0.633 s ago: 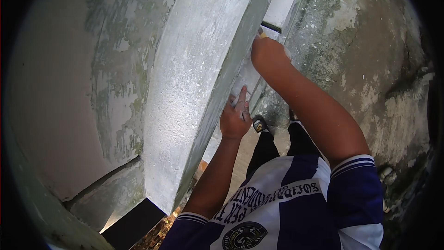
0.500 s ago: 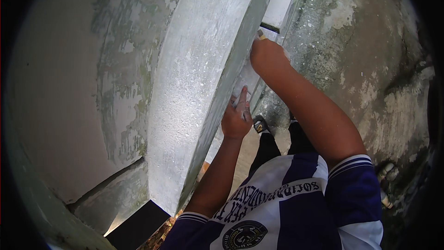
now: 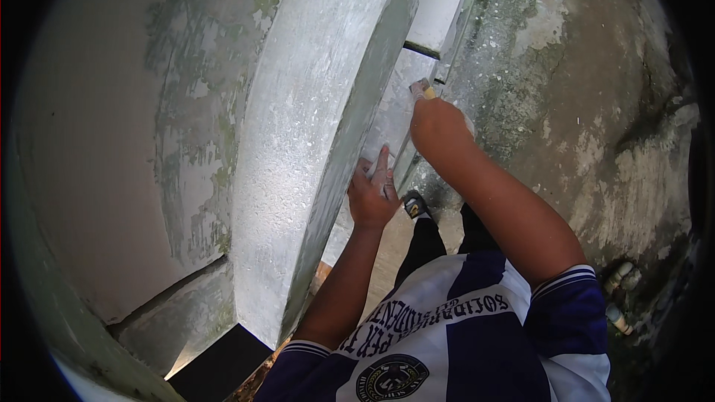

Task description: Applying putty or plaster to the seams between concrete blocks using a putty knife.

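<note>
My right hand point(image 3: 442, 125) is closed around a small tool point(image 3: 425, 88) with a yellowish handle and a dusty end, against the narrow pale ledge point(image 3: 404, 77) between the raised block and the speckled surface. Lower on that ledge is my left hand point(image 3: 370, 193), index finger stretched upward, other fingers bent round a whitish piece point(image 3: 377, 165) that I cannot make out. Both hands are dusted or smeared pale. The raised pale block point(image 3: 298, 126), rough and mottled, runs along the left of both hands.
A weathered grey wall point(image 3: 186, 104) stands at the left, with a dark rectangle point(image 3: 220, 365) at its bottom. My feet point(image 3: 415, 205) are on worn concrete point(image 3: 566, 104) below. Some small pale objects point(image 3: 622, 283) lie at the lower right.
My right hand and the tool have moved down the ledge, showing more pale surface above them. My left hand has shifted slightly toward the lower left.
</note>
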Motion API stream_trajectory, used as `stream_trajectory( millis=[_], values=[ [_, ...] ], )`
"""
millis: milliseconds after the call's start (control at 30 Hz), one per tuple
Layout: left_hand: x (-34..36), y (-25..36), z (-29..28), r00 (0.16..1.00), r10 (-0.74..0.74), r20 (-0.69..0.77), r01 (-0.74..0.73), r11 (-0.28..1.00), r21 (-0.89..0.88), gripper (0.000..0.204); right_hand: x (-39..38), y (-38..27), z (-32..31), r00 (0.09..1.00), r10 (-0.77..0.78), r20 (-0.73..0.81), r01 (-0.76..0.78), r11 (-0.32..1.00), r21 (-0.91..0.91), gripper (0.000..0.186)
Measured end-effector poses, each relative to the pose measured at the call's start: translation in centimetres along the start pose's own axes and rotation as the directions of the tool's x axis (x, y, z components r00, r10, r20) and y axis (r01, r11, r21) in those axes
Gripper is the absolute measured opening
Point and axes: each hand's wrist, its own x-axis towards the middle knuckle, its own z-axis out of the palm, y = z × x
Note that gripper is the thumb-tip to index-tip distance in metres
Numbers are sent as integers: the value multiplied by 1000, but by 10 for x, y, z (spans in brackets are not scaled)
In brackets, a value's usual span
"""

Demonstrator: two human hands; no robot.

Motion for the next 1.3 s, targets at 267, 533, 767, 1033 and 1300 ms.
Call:
stream_trajectory(
  millis=[267, 533, 767, 1033, 1300],
  values=[
    [1, 4, 3, 1000, 16, -2, -16, 1000, 13, 45, 42, 3, -3, 993, -68, -100, 72, 997, 37, 36],
    [5, 5, 1, 1000, 14, 15, -14, 1000, -5, 45, 54, 7, -4, 988, -73, -139, 82, 994, 65, 37],
    [2, -1, 0, 1000, -22, 21, 22, 1000, 13, 45, 28, 5, 6, 989, -29, -143, 34, 999, 31, 31],
    [1, 4, 2, 1000, 13, 3, -13, 1000, 15, 44, 50, 6, -9, 995, -44, -86, 48, 998, 39, 41],
    [7, 8, 1, 1000, 25, 3, -25, 999, -22, 44, 64, 13, -3, 989, -38, -142, 45, 998, 52, 38]
  ],
)
